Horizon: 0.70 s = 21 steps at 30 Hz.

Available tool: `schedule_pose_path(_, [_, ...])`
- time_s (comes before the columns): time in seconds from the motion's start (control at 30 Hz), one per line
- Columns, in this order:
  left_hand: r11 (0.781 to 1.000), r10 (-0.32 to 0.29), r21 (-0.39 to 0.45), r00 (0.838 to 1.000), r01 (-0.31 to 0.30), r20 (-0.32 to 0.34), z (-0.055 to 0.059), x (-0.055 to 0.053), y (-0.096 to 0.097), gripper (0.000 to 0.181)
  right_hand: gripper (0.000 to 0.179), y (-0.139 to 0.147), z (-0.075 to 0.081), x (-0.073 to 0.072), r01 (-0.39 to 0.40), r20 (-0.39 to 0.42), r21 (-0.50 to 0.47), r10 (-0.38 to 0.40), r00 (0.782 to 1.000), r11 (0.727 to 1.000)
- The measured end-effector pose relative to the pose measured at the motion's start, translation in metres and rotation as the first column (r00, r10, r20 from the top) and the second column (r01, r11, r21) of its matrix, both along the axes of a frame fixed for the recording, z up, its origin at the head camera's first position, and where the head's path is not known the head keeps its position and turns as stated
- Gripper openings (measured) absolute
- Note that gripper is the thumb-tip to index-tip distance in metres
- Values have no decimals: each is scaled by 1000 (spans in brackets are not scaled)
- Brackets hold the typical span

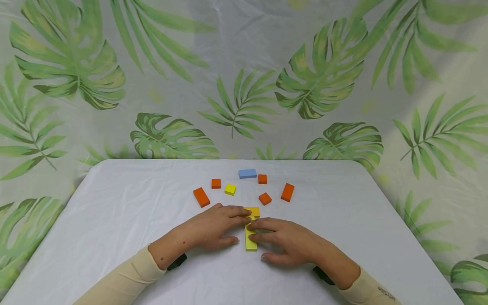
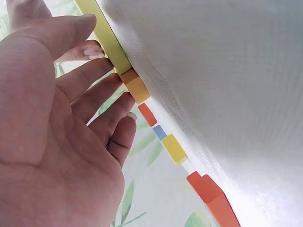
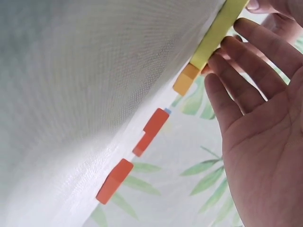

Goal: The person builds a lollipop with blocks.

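Note:
In the head view, a long yellow block (image 1: 250, 245) lies lengthwise on the table, its far end against a yellow-orange block (image 1: 255, 210) set crosswise. My left hand (image 1: 213, 227) reaches in from the left, its fingertips resting on the yellow-orange block and the yellow block's far end. From the right, my right hand (image 1: 291, 242) touches the top of the long yellow block with nearly straight fingers. Both thumbs stand apart from the blocks. Each wrist view shows the same pair: the yellow block (image 2: 112, 45) and the yellow-orange block (image 3: 186, 79) end to end.
Beyond the hands lie a blue block (image 1: 247, 173), a small yellow block (image 1: 230, 189), and small orange-red blocks (image 1: 216, 183). Larger orange-red blocks lie at left (image 1: 201, 197) and right (image 1: 287, 192). A white cloth covers the table (image 1: 152, 186); a leaf-print curtain (image 1: 244, 55) hangs behind.

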<state>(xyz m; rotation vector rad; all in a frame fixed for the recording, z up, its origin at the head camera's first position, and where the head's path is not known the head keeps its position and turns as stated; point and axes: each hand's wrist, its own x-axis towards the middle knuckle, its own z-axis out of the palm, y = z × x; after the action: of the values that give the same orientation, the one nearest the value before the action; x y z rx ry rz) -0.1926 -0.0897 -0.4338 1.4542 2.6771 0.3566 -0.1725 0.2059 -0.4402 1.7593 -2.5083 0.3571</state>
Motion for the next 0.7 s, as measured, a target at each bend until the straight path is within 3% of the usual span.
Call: schedule_pose_path(0.7, [999, 13, -45, 1000, -13, -5, 0, 0, 2, 60, 51, 18, 2, -20, 161, -68, -100, -168, 983, 982])
